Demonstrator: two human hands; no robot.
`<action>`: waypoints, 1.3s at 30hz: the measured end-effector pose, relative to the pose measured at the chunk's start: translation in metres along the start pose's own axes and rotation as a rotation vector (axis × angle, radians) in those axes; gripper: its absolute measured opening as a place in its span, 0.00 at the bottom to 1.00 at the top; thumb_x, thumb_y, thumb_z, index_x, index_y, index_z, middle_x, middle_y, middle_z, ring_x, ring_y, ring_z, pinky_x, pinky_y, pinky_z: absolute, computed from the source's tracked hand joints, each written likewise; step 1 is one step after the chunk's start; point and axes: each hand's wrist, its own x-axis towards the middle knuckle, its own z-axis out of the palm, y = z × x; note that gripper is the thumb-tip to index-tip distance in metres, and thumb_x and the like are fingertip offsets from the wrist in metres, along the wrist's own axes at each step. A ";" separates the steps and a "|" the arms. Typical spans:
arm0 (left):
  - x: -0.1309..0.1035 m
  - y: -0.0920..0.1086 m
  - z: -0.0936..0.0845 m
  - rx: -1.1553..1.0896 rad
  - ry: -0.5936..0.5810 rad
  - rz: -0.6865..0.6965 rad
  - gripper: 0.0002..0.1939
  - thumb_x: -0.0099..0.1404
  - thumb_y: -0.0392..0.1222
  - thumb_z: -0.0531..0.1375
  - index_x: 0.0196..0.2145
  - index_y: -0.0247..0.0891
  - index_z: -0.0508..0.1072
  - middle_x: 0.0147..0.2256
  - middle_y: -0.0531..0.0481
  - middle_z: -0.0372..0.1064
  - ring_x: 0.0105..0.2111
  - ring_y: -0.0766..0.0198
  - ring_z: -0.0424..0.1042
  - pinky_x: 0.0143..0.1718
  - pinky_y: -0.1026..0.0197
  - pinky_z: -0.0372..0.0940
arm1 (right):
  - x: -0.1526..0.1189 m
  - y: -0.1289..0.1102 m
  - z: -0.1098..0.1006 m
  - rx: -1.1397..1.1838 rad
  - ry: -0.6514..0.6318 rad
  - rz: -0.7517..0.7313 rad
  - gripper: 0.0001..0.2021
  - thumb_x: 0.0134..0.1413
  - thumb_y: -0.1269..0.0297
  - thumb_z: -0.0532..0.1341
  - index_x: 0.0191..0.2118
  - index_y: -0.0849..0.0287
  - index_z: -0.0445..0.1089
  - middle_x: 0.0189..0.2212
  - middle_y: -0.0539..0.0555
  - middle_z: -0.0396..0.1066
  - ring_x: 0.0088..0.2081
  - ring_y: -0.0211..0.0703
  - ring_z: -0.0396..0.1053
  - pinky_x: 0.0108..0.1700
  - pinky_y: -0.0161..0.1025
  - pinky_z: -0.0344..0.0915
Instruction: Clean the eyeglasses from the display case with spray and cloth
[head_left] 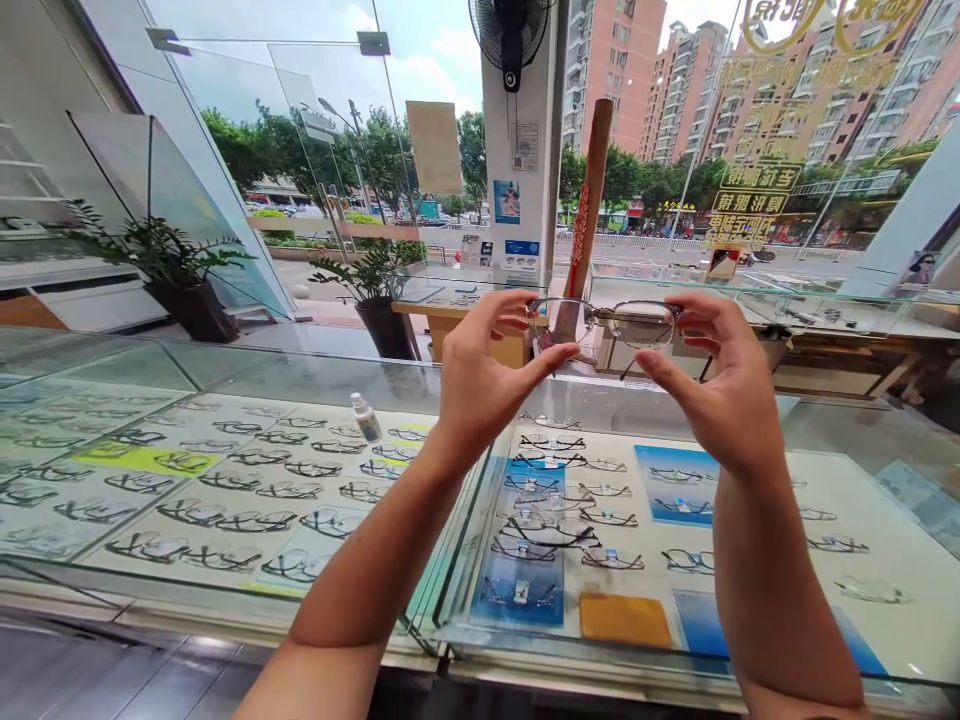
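Observation:
A pair of eyeglasses (pixel 643 325) with a dark upper rim and clear lenses is held up in front of me, above the far edge of the glass counter. My left hand (pixel 480 370) pinches its left side between thumb and fingers. On the opposite side, my right hand (pixel 724 385) grips the frame near the right lens in the same way. Below my hands, a dark-framed pair of glasses (pixel 551 532) appears to lie on the counter's glass top. Closer to me is a folded orange-yellow cloth (pixel 625 620).
Rows of eyeglasses (pixel 259 522) lie inside the glass display counter (pixel 375 375). A small white bottle (pixel 366 417) stands on its top, left of my forearm. Beyond are potted plants (pixel 382 290), a wooden post (pixel 592 190), a wall fan (pixel 511 40) and another glass case (pixel 817 300).

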 end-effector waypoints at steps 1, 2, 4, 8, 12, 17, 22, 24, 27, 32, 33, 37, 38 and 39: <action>-0.001 0.001 0.001 0.010 0.025 0.011 0.31 0.59 0.62 0.74 0.53 0.47 0.75 0.46 0.48 0.80 0.42 0.57 0.80 0.45 0.52 0.75 | 0.000 0.001 0.000 -0.008 -0.003 -0.002 0.25 0.59 0.46 0.71 0.60 0.44 0.71 0.56 0.56 0.74 0.57 0.58 0.72 0.59 0.57 0.71; -0.002 0.001 0.001 0.022 0.049 0.023 0.31 0.59 0.63 0.74 0.53 0.46 0.75 0.46 0.47 0.80 0.43 0.56 0.79 0.45 0.51 0.75 | 0.000 0.002 0.000 -0.014 -0.011 -0.003 0.26 0.60 0.46 0.71 0.61 0.44 0.71 0.55 0.56 0.74 0.57 0.58 0.72 0.58 0.57 0.72; -0.003 0.003 0.002 0.043 0.084 0.044 0.32 0.58 0.64 0.75 0.53 0.46 0.75 0.46 0.47 0.79 0.43 0.56 0.79 0.45 0.51 0.76 | 0.000 0.003 0.000 -0.015 -0.026 -0.004 0.26 0.61 0.46 0.70 0.62 0.43 0.71 0.55 0.56 0.74 0.56 0.57 0.73 0.57 0.57 0.73; -0.003 0.006 0.002 0.052 0.113 0.064 0.32 0.58 0.63 0.75 0.53 0.46 0.75 0.45 0.48 0.79 0.41 0.57 0.78 0.45 0.51 0.75 | -0.001 0.004 0.002 0.000 -0.021 0.005 0.27 0.61 0.45 0.70 0.62 0.45 0.70 0.55 0.57 0.75 0.56 0.57 0.73 0.58 0.57 0.73; -0.003 0.008 0.001 0.042 0.117 0.056 0.30 0.59 0.62 0.75 0.53 0.47 0.75 0.45 0.48 0.78 0.41 0.57 0.78 0.44 0.51 0.75 | -0.002 0.002 0.002 0.009 -0.004 0.024 0.28 0.60 0.43 0.70 0.61 0.49 0.71 0.54 0.58 0.76 0.55 0.57 0.75 0.57 0.57 0.73; -0.004 0.010 0.002 0.034 0.123 0.047 0.30 0.59 0.62 0.75 0.53 0.46 0.75 0.45 0.48 0.78 0.41 0.57 0.78 0.44 0.52 0.75 | -0.002 0.002 0.002 0.037 0.007 0.055 0.28 0.58 0.43 0.72 0.59 0.49 0.72 0.55 0.57 0.76 0.56 0.58 0.75 0.59 0.58 0.72; -0.004 0.008 0.002 0.032 0.116 0.041 0.31 0.59 0.63 0.75 0.53 0.47 0.75 0.45 0.49 0.78 0.42 0.57 0.77 0.45 0.51 0.75 | -0.002 0.004 0.002 0.065 -0.025 0.030 0.26 0.61 0.46 0.71 0.61 0.46 0.70 0.56 0.56 0.77 0.58 0.57 0.74 0.60 0.59 0.72; -0.004 0.006 0.001 0.028 0.095 0.029 0.30 0.60 0.63 0.74 0.53 0.47 0.75 0.45 0.48 0.78 0.42 0.57 0.78 0.44 0.52 0.75 | -0.002 0.002 0.001 0.060 -0.021 0.022 0.25 0.61 0.47 0.71 0.61 0.45 0.70 0.55 0.56 0.77 0.59 0.57 0.74 0.61 0.60 0.71; -0.001 0.001 0.000 0.010 0.043 0.003 0.29 0.62 0.63 0.72 0.55 0.48 0.74 0.47 0.47 0.79 0.43 0.57 0.78 0.43 0.53 0.74 | -0.004 -0.002 0.000 0.044 0.006 0.010 0.24 0.61 0.48 0.71 0.60 0.45 0.71 0.54 0.55 0.78 0.57 0.57 0.75 0.61 0.60 0.71; 0.003 -0.006 -0.001 -0.073 -0.033 -0.040 0.28 0.63 0.61 0.72 0.55 0.47 0.75 0.49 0.47 0.79 0.43 0.58 0.80 0.42 0.54 0.75 | -0.005 -0.008 -0.002 0.018 0.028 -0.024 0.23 0.62 0.50 0.70 0.60 0.43 0.71 0.53 0.55 0.77 0.55 0.57 0.75 0.60 0.60 0.72; 0.004 -0.008 -0.001 -0.090 -0.039 -0.048 0.28 0.63 0.61 0.73 0.55 0.47 0.75 0.50 0.46 0.79 0.43 0.58 0.80 0.42 0.54 0.76 | -0.006 -0.009 -0.002 0.017 0.030 -0.027 0.23 0.62 0.50 0.70 0.60 0.43 0.71 0.53 0.55 0.77 0.55 0.57 0.75 0.60 0.60 0.72; 0.006 -0.011 -0.001 -0.122 -0.051 -0.067 0.28 0.62 0.60 0.74 0.54 0.47 0.76 0.49 0.46 0.80 0.43 0.58 0.80 0.42 0.54 0.76 | -0.006 -0.010 -0.002 0.014 0.039 -0.027 0.22 0.62 0.50 0.70 0.60 0.44 0.71 0.53 0.55 0.77 0.55 0.56 0.76 0.59 0.60 0.73; 0.006 -0.011 -0.001 -0.124 -0.052 -0.066 0.28 0.61 0.60 0.74 0.54 0.47 0.76 0.49 0.47 0.80 0.43 0.58 0.80 0.43 0.54 0.76 | -0.006 -0.010 -0.002 0.013 0.038 -0.028 0.23 0.62 0.50 0.70 0.60 0.44 0.71 0.53 0.55 0.77 0.55 0.57 0.76 0.59 0.60 0.73; 0.005 -0.011 -0.001 -0.123 -0.050 -0.063 0.29 0.61 0.61 0.74 0.54 0.47 0.76 0.49 0.47 0.80 0.43 0.58 0.80 0.43 0.54 0.76 | -0.006 -0.009 -0.002 0.012 0.038 -0.028 0.23 0.62 0.50 0.70 0.60 0.43 0.71 0.54 0.55 0.77 0.55 0.57 0.76 0.59 0.60 0.73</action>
